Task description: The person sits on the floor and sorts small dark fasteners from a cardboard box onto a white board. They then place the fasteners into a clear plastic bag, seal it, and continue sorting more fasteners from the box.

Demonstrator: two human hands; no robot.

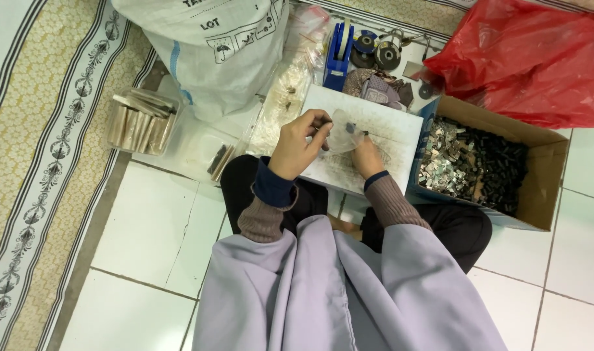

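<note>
White tiled floor (147, 240); patterned mat (43, 130) beside; cardboard box (543, 169).

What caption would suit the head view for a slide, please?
Seated on tiles, left hand and right hand hold a clear bag beside a box of parts.

Seated on the tiled floor (147, 227), the person's left hand (299, 144) and right hand (365, 156) both pinch a small clear plastic bag (341, 135) above a white board (381, 130). A cardboard box (543, 175) of small metal parts (469, 166) sits just right.
</note>
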